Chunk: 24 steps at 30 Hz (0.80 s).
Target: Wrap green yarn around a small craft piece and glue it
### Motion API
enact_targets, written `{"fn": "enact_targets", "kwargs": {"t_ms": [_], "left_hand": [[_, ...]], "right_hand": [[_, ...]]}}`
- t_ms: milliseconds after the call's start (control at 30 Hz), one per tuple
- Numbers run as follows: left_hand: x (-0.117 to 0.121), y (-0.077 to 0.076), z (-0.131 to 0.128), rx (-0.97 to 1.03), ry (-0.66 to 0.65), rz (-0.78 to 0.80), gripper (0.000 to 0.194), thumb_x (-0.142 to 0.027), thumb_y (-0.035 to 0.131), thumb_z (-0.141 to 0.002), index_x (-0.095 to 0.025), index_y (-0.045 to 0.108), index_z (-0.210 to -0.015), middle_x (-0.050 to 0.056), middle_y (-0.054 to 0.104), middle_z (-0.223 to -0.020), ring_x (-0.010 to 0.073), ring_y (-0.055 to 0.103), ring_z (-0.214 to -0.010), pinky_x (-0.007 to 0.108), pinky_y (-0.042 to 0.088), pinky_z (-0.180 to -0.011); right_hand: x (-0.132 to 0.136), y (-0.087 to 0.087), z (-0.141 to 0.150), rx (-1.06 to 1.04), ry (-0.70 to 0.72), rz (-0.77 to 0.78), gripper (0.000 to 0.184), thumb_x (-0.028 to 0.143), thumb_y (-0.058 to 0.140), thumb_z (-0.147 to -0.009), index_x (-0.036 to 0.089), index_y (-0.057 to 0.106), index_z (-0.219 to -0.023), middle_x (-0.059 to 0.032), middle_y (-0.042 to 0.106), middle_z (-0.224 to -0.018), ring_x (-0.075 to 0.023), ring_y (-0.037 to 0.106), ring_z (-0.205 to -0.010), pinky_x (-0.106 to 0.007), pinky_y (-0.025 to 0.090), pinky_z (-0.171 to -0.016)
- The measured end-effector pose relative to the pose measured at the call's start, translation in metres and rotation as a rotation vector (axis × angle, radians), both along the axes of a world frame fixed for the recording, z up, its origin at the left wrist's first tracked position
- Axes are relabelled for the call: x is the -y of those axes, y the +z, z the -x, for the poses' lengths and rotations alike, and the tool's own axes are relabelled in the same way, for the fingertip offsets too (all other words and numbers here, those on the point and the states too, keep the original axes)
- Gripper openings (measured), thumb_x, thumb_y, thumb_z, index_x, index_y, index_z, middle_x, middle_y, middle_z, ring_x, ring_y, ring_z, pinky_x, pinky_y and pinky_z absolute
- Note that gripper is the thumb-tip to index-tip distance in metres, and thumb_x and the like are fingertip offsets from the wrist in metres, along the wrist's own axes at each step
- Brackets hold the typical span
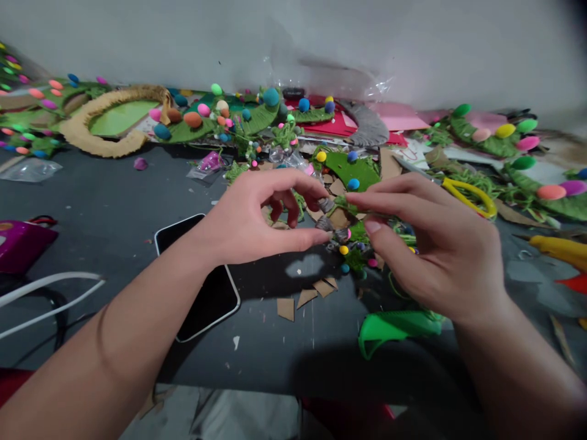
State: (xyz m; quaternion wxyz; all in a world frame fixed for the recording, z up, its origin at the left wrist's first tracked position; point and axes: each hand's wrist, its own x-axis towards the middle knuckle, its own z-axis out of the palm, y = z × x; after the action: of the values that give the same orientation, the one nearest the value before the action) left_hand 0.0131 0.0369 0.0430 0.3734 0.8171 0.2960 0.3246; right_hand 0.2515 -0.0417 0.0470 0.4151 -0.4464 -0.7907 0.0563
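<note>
My left hand (270, 214) is over the table, its thumb and fingertips curved around a small grey yarn-wrapped piece (324, 223). Facing it from the right, my right hand (426, 238) has its index finger and thumb close together at some green yarn (342, 203), which touches the grey piece. Just how the yarn runs between those fingers is partly hidden. Below and behind the fingertips are cut cardboard bits (339, 218) and small coloured pompoms, such as a yellow one (343, 250).
A phone (215, 302) lies partly under my left forearm. Loose cardboard scraps (285, 309) and a green plastic tool (398, 327) lie nearer me. Yellow-handled scissors (472, 195) sit at right. Along the wall are a tan wrapped ring (77, 131) and green pieces with pompoms.
</note>
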Motion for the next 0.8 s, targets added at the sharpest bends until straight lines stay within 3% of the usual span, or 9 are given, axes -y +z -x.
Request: {"fn": "enact_targets", "kwargs": {"t_ms": [233, 800], "left_hand": [[-0.0010, -0.0005, -0.0009, 0.005, 0.004, 0.009, 0.038, -0.040, 0.089, -0.078, -0.027, 0.076, -0.111, 0.000, 0.075, -0.096, 0.0123, 0.066, -0.072, 0.028, 0.047, -0.058], [0.0011, -0.0020, -0.0001, -0.010, -0.005, -0.039, 0.039, -0.042, 0.085, -0.080, -0.030, 0.073, -0.116, 0.001, 0.076, -0.103, 0.0143, 0.068, -0.077, 0.027, 0.047, -0.058]], "right_hand": [[-0.0012, -0.0003, -0.0001, -0.048, -0.017, 0.004, 0.024, 0.009, 0.066, -0.092, 0.018, 0.075, -0.113, -0.0043, 0.073, -0.104, -0.0130, 0.068, -0.089, -0.027, 0.056, -0.078], [-0.0007, -0.0005, 0.0008, 0.024, 0.000, -0.013, 0.032, 0.011, 0.058, -0.098, 0.030, 0.078, -0.115, -0.0065, 0.071, -0.109, -0.0189, 0.070, -0.099, -0.035, 0.062, -0.083]]}}
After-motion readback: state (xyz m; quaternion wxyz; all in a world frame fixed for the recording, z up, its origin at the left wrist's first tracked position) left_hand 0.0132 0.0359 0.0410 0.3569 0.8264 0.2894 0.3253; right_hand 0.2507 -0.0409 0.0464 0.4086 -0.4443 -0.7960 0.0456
